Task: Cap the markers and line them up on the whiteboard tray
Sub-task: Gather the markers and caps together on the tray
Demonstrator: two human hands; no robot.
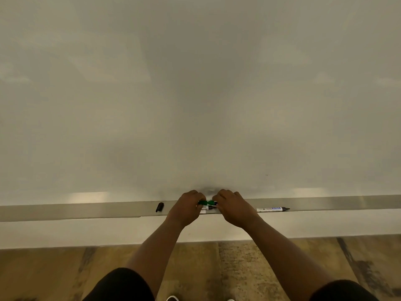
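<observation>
A green marker (207, 202) is held level just above the metal whiteboard tray (86, 210). My left hand (187, 208) grips its left end and my right hand (233, 208) grips its right end; whether a cap is on I cannot tell. Under it another marker (208, 207) with a white label lies on the tray, partly hidden by my hands. A loose black cap (160, 207) lies on the tray to the left. On the right lies an uncapped marker (273, 209) with a white and blue body, its dark tip pointing right.
The whiteboard (195, 94) fills the upper view, with a faint smudge just above my hands. Below the tray is a pale wall strip, then a wood-patterned floor (238, 261). My shoe tips show at the bottom edge.
</observation>
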